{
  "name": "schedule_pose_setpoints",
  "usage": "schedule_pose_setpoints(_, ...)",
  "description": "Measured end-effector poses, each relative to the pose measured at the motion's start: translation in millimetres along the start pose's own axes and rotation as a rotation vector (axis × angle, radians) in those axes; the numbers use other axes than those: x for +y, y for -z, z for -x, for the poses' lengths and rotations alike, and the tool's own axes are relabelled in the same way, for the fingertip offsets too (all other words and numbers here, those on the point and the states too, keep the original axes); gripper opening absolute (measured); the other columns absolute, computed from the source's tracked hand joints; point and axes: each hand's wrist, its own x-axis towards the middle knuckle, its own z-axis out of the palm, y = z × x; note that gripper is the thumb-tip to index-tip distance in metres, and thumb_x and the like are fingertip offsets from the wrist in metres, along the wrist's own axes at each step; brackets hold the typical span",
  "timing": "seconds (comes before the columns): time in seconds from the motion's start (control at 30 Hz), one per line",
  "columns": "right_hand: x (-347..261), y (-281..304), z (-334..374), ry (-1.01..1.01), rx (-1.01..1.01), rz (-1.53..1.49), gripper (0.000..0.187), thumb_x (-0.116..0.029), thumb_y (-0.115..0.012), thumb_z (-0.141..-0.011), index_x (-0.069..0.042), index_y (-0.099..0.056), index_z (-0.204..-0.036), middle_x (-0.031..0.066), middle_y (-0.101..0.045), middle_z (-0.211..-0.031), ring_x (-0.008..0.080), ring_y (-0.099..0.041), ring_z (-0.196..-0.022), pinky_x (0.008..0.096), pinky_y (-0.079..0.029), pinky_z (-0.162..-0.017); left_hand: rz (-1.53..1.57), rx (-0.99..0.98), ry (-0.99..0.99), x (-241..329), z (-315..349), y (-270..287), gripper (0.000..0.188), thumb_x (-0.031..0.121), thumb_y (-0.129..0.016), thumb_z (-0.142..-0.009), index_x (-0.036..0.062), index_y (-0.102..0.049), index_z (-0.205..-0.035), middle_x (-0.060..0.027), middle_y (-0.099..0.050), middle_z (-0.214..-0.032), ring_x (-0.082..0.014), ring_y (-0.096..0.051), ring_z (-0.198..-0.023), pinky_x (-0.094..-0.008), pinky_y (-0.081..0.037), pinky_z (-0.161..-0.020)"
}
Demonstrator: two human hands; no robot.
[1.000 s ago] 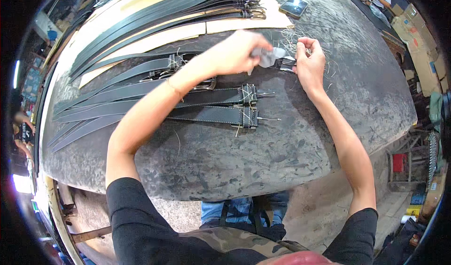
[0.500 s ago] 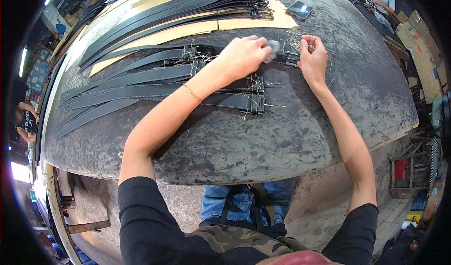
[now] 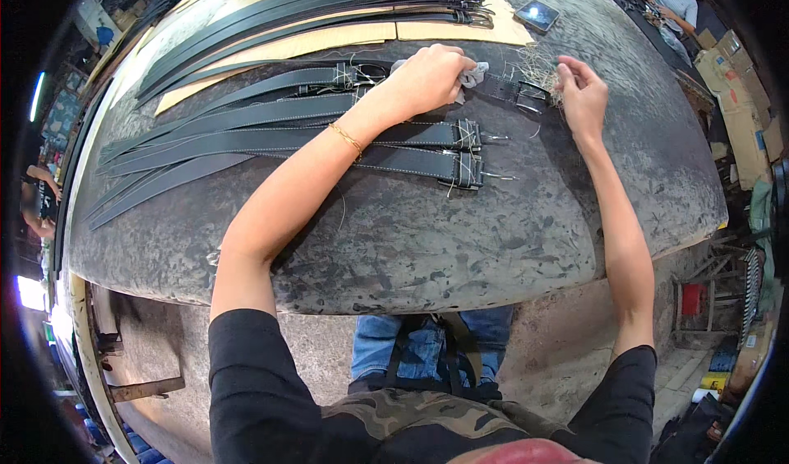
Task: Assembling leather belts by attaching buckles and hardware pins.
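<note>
My left hand is closed around a crumpled grey cloth, pressing it against a black leather belt. The belt's buckle end sticks out to the right of the cloth. Just beyond the buckle is my right hand, its fingers curled in toward the thumb; whatever they pinch, if anything, is too small to make out. A tangle of pale loose threads lies between the buckle and the right fingers. Under and beside my left forearm are several black belts with light stitching, thread ends hanging at their buckles.
Farther back, a stack of black belts rests on tan cardboard. A phone lies right of it on the worn dark table. Another person works at the far right. Cardboard boxes lean at the right side.
My right hand has shifted right, away from the buckle. More of the belt's buckle end shows now beside the cloth, which my left hand still grips.
</note>
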Motion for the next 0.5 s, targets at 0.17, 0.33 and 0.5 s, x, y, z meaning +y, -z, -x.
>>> schedule_pose_setpoints(0.17,-22.4,-3.4,9.0,0.017,-0.012,-0.184,0.019,-0.007,-0.064,-0.091,0.000,-0.070,-0.108,0.0053,-0.071,-0.089,0.0078,-0.062,-0.073,0.0218,-0.049,-0.068,0.027,0.034,0.018,-13.7,0.7,-1.3,0.034,0.003,-0.061,-0.069,-0.0020,-0.070,-0.102,-0.0248,-0.067,-0.092,-0.0401,-0.065,-0.090,-0.0438,-0.052,-0.086)
schedule_pose_setpoints(0.33,-41.4,-16.1,25.2,0.190,-0.144,-0.135,0.015,-0.006,-0.065,-0.090,-0.001,-0.070,-0.103,0.0034,-0.069,-0.087,0.0079,-0.061,-0.074,0.0217,-0.050,-0.067,0.081,0.042,0.032,-9.1,-1.4,1.6,0.036,0.003,-0.063,-0.066,-0.0023,-0.072,-0.100,-0.0274,-0.067,-0.089,-0.0398,-0.067,-0.088,-0.0419,-0.054,-0.086)
schedule_pose_setpoints(0.5,-41.8,-23.5,25.5,0.500,-0.234,0.015,0.013,-0.002,-0.068,-0.085,-0.003,-0.072,-0.097,0.0041,-0.066,-0.081,0.0098,-0.058,-0.068,0.0242,-0.048,-0.063,0.123,0.058,0.025,-8.6,-1.3,3.7,0.035,0.003,-0.066,-0.063,-0.0037,-0.072,-0.097,-0.0269,-0.067,-0.085,-0.0390,-0.067,-0.084,-0.0412,-0.054,-0.082)
